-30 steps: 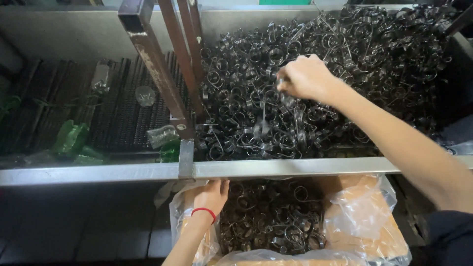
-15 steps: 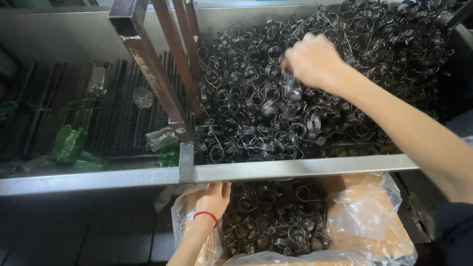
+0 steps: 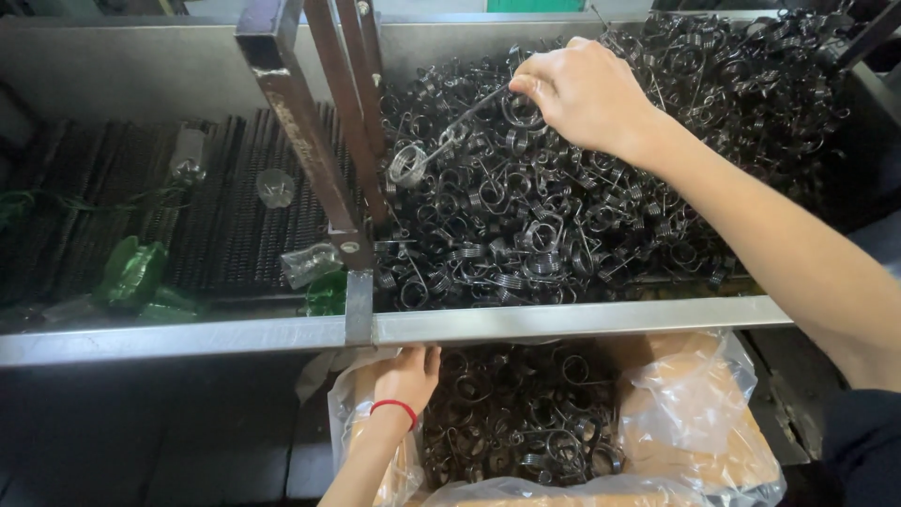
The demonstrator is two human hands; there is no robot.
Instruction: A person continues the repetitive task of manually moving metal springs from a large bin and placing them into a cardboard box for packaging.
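My right hand [image 3: 584, 94] is raised over a big heap of dark metal coil springs [image 3: 582, 197] in a steel trough, pinching the long leg of one spring [image 3: 413, 161] that hangs out to the left. Below the trough's front rail, my left hand [image 3: 405, 374], a red band on its wrist, grips the edge of the clear plastic liner [image 3: 690, 394] of a cardboard box [image 3: 723, 451]. Several springs [image 3: 511, 422] lie inside that lined box.
A rusty slanted steel frame [image 3: 314, 131] rises from the trough's front rail [image 3: 563, 321] beside the heap. To the left lies a ribbed dark grate [image 3: 141, 216] with crumpled green plastic [image 3: 131, 272] and clear bottles [image 3: 310, 265] on it.
My right hand has risen from the heap and moved up and back, now lifting one spring clear by its leg. My left hand stays on the liner's edge.
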